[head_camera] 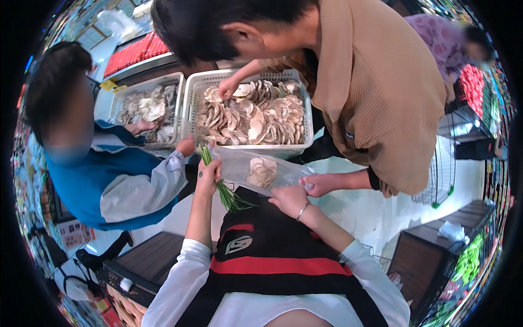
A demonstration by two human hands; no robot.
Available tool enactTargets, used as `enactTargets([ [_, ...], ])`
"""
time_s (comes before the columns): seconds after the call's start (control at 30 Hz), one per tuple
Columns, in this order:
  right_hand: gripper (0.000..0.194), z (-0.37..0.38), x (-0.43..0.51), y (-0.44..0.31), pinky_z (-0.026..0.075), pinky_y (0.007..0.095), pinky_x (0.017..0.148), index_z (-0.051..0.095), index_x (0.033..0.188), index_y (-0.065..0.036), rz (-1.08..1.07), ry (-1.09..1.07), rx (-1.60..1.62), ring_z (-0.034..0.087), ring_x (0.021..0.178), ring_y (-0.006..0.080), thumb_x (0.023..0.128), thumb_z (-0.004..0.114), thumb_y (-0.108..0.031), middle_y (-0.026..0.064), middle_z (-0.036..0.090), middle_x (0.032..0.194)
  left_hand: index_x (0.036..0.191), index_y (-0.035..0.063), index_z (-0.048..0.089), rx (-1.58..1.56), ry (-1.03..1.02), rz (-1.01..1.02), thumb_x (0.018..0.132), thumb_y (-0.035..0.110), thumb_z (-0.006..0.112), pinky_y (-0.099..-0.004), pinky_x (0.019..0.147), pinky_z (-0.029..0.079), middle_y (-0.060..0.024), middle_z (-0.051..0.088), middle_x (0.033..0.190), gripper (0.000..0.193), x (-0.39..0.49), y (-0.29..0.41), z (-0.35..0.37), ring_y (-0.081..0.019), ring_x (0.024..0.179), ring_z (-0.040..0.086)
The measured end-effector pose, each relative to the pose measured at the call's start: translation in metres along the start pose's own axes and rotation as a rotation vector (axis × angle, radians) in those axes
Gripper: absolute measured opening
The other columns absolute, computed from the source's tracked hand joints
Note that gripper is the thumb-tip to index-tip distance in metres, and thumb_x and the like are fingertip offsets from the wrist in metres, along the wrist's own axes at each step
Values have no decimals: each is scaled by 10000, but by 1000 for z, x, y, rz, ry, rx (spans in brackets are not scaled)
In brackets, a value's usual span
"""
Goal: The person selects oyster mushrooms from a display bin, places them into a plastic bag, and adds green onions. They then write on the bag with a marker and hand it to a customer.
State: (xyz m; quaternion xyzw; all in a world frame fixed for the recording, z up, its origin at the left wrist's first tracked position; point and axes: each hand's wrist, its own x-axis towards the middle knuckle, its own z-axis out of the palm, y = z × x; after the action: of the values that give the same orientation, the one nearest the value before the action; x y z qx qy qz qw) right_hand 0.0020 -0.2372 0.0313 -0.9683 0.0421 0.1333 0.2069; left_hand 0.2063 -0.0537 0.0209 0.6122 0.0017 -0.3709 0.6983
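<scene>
My left hand (209, 173) is closed around a bunch of long green stalks (224, 190), next to one end of a clear plastic bag (233, 163). Inside the bag lie pale oyster mushrooms (262, 171). My right hand (289, 199), with a bracelet at the wrist, is at the bag's lower edge; its fingertips are partly hidden, so its hold is unclear. A hand of the person in a brown jacket (320, 184) grips the bag's right end. Beyond the bag stands a white plastic basket (249, 146) of oyster mushrooms (282, 118).
The person in brown (380, 81) leans in from the right, one hand in the basket. A person in a blue and grey jacket (122, 184) stands left, by a second mushroom basket (180, 102). Dark wooden display stands (425, 261) and a wire cart (441, 171) are around.
</scene>
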Motion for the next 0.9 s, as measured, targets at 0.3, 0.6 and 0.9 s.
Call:
enactTargets([
  [0.3, 257, 2, -2, 20, 532, 476, 685, 677, 835, -93, -92, -88, -9, 688, 713, 309, 885, 614, -337, 112, 682, 744, 1502, 84, 307, 28, 120, 21, 924, 79, 590, -217, 394, 238, 46, 407, 575, 644, -32, -1, 12, -48, 427, 335],
  [0.6, 257, 4, 9, 18, 521, 440, 588, 661, 793, -101, -77, 7, -115, 677, 689, 295, 886, 601, -333, 88, 673, 731, 1481, 79, 338, -42, 18, 0, 927, 104, 601, -223, 391, 235, 45, 394, 549, 614, -10, 2, 4, -53, 417, 320],
  [0.9, 267, 6, 19, 19, 537, 450, 695, 699, 838, -106, 2, -70, -158, 681, 760, 298, 896, 584, -341, 100, 684, 786, 1473, 76, 357, -108, 0, 7, 921, 102, 605, -230, 378, 237, 41, 407, 545, 606, 5, -2, 0, -60, 408, 318],
])
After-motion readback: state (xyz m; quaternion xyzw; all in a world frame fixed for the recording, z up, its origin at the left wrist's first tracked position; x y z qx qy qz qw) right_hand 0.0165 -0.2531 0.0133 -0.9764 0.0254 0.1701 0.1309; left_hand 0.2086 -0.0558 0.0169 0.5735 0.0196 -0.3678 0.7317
